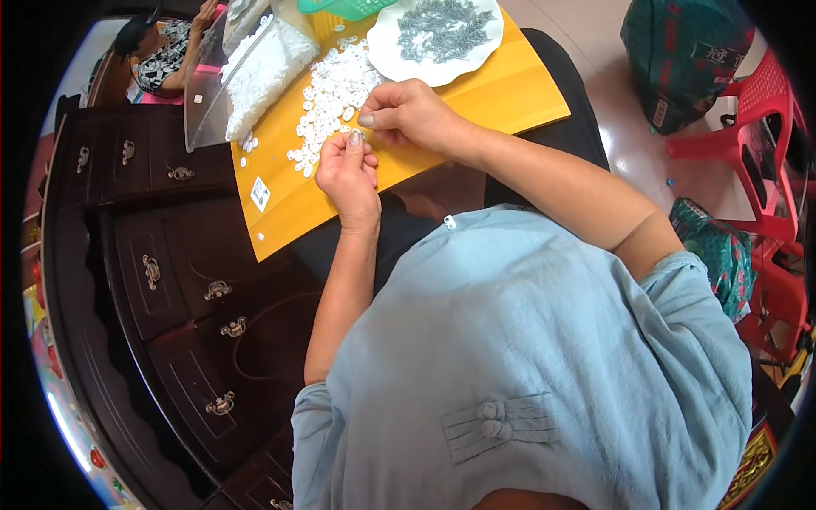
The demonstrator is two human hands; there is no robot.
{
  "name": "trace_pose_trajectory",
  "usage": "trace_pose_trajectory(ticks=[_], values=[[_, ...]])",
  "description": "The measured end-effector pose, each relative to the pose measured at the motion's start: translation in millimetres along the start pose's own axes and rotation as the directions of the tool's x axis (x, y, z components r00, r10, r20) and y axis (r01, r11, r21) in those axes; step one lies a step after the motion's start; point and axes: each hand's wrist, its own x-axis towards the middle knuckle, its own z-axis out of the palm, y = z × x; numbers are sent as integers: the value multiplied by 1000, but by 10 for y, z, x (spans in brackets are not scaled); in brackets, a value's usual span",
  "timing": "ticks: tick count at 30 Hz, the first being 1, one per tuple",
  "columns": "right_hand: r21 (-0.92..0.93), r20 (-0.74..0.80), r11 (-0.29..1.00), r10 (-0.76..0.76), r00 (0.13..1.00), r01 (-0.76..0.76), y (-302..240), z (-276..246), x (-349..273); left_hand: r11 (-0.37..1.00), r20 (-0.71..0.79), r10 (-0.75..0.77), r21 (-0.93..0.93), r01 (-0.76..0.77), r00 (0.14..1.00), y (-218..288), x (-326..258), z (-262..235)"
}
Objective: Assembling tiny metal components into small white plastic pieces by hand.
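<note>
My left hand (348,176) is closed in a pinch, thumb upward, over the near edge of the yellow board (293,223). Just beyond it and to the right, my right hand (414,116) pinches too, its fingertips close to the left thumb. Whatever the fingertips hold is too small to make out. A loose heap of small white oval plastic pieces (333,92) spreads beside both hands. Past the right hand stands a white scalloped plate (432,75) holding many small thin grey metal-looking pieces (446,32).
A clear plastic bag (270,72) full of white pieces lies at the board's far left, near a green basket (347,7). Dark drawers (183,289) stand at left. Red plastic chairs (765,136) and a dark green bag (680,64) are at right. Another person (166,55) sits far left.
</note>
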Motion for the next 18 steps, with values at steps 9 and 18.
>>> trace_pose_trajectory(ticks=[9, 18], values=[[-21, 46, 1000, 14, 999, -13, -17, -5, -9, 999, 19, -5, -33, 6, 1000, -26, -11, -20], [-1, 34, 999, 48, 998, -48, -77, 7, -36, 1000, 25, -20, 1, 20, 999, 17, -49, -3]])
